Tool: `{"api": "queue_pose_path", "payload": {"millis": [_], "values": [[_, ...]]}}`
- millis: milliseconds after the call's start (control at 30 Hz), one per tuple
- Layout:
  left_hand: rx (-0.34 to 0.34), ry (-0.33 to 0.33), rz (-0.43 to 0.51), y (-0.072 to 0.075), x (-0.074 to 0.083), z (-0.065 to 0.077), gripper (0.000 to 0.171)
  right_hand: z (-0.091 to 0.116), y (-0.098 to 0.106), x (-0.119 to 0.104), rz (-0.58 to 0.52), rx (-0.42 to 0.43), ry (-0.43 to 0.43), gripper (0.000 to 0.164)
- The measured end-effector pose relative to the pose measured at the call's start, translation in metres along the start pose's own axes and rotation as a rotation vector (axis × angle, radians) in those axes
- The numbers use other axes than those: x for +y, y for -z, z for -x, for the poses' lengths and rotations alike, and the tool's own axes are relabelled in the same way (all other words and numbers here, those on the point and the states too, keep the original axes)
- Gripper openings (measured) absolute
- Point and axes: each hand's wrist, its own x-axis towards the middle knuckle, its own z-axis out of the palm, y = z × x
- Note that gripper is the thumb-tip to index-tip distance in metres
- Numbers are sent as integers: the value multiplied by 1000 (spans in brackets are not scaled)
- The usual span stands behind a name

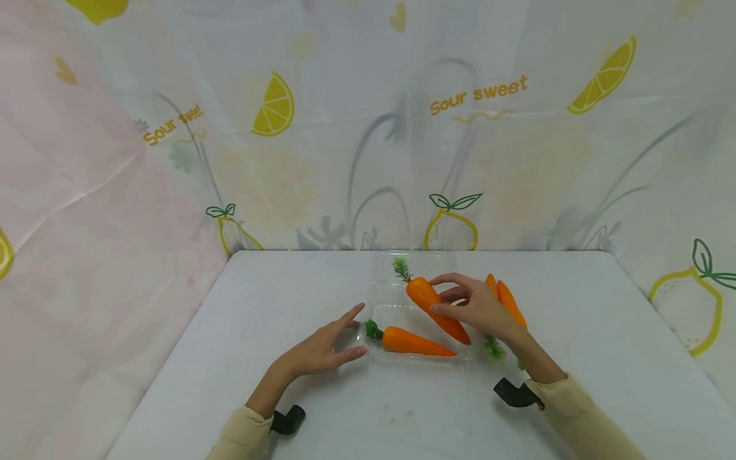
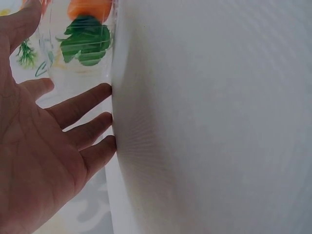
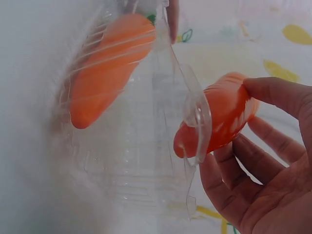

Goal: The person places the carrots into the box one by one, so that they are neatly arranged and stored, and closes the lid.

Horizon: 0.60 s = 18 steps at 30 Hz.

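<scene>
My right hand (image 1: 477,310) pinches an orange toy carrot (image 1: 424,295) between thumb and fingers, over a clear plastic clamshell box (image 1: 397,313). The held carrot slants, its feathery green top towards the back left and its tip near the box's right side. In the right wrist view, this carrot (image 3: 226,109) overlaps the clear rim (image 3: 204,122). A second carrot (image 1: 411,342) lies along the front inside the box, its leafy top (image 2: 87,41) at the left end. Beside the box's left wall, my left hand (image 1: 322,348) holds nothing, fingers spread, fingertips close to the tabletop.
The box's clear lid (image 1: 382,271) is folded back towards the table's far edge. More carrots (image 1: 512,305) lie on the white table (image 1: 287,287) right of the box, partly hidden behind my right hand and wrist. A lemon-print cloth (image 1: 345,160) hangs behind the table.
</scene>
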Motion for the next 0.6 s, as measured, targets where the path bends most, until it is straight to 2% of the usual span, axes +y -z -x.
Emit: {"api": "queue_pose_path", "payload": {"millis": [167, 333, 500, 600], "values": [[-4, 3, 0, 0, 0, 0, 85, -5, -9, 4, 58, -22, 52, 44], [-4, 2, -2, -1, -1, -1, 85, -6, -17, 6, 70, -58, 81, 42], [-4, 2, -8, -1, -2, -1, 85, -5, -24, 10, 168, -86, 121, 41], [-3, 1, -14, -1, -2, -1, 85, -4, -27, 12, 190, -105, 134, 40]]}}
